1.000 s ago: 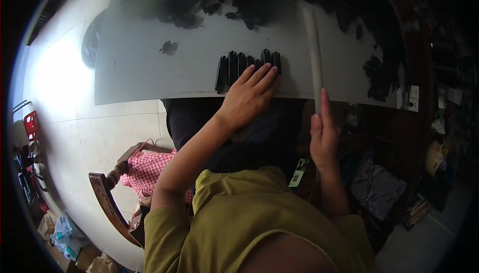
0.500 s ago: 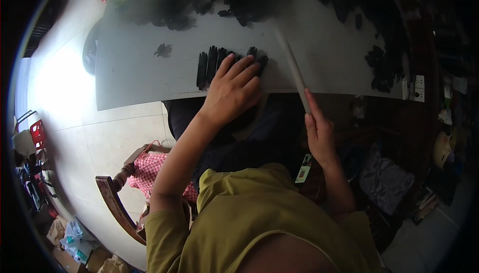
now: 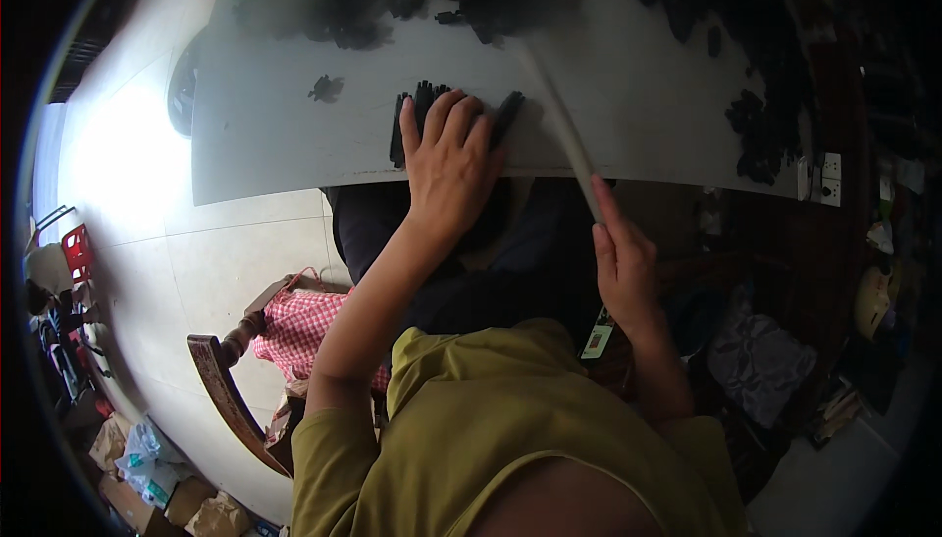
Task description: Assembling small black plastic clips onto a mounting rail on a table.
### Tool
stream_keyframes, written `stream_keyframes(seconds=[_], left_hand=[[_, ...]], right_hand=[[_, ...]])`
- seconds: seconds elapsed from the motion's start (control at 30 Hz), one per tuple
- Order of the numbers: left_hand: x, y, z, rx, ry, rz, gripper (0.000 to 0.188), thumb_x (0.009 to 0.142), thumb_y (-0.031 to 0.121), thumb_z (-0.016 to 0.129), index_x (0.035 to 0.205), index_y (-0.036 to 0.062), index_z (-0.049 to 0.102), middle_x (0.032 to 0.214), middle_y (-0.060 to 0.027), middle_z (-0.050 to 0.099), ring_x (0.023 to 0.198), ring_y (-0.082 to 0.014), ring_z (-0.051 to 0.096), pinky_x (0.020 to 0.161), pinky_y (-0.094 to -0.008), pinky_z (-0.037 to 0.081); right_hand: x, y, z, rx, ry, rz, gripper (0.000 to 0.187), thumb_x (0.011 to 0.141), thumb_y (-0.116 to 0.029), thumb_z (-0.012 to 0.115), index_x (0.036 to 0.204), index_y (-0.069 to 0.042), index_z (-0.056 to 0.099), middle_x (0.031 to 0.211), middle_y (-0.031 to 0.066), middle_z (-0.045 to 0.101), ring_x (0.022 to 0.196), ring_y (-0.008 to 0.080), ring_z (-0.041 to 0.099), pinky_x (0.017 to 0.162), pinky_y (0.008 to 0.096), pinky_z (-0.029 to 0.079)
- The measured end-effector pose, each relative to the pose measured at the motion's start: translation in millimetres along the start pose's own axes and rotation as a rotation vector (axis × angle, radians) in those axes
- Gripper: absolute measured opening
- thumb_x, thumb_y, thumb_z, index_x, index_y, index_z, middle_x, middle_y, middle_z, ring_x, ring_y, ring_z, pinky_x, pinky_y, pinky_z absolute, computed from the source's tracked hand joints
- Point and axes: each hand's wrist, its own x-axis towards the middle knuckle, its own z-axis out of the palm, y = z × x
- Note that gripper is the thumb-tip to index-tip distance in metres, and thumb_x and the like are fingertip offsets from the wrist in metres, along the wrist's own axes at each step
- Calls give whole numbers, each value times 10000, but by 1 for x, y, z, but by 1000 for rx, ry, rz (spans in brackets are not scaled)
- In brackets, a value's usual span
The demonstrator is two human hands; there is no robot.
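A row of short black strips stands side by side near the front edge of the pale grey table. My left hand lies over the row, fingers bent down onto it, hiding much of it. One black strip leans at a slant just right of the fingers. My right hand is closed around the near end of a long, pale, thin stick, its index finger stretched along it. The stick slants up over the table, and its far end blurs into dark haze.
Heaps of similar black pieces lie along the table's far and right sides. A small black piece lies alone at left. Beside me are a wooden chair with a red checked cloth and a wall socket.
My left hand has shifted slightly left and its fingers have spread over more of the row. The stick's far end has swung a little left.
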Motion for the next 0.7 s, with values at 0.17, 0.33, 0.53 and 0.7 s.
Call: stream_keyframes(seconds=[0.17, 0.33, 0.53, 0.7], left_hand=[[-1, 2, -1, -15, 18, -17, 321, 709, 202, 711, 988, 81, 608, 1155, -47, 547, 1222, -235, 458, 1064, -575, 246], [-6, 3, 2, -24, 30, -11, 282, 713, 199, 712, 950, 78, 620, 1158, -48, 547, 1225, -233, 458, 1063, -569, 249], [-9, 0, 1, -29, 28, -24, 262, 729, 195, 705, 954, 84, 629, 1188, -57, 536, 1232, -237, 453, 1065, -562, 251], [-15, -5, 0, -74, 7, 28, 257, 731, 199, 709, 952, 93, 630, 1221, -68, 522, 1246, -256, 444, 1073, -557, 247]], right_hand=[[5, -5, 8, -109, 155, -132, 577, 901, 3, 535, 1429, -199, 418, 808, 159, 604, 679, 273, 605, 617, 352, 501], [2, 17, 15, -155, -57, 50, 589, 909, 5, 516, 1436, -233, 404, 762, 150, 593, 666, 283, 609, 620, 358, 497], [1, 9, 7, 31, 38, 51, 555, 924, 0, 506, 1438, -181, 400, 859, 172, 628, 679, 249, 608, 654, 339, 502], [-5, 14, 8, 32, -20, 47, 542, 927, 3, 500, 1436, -153, 397, 1033, 194, 652, 772, 263, 658, 701, 323, 511]])
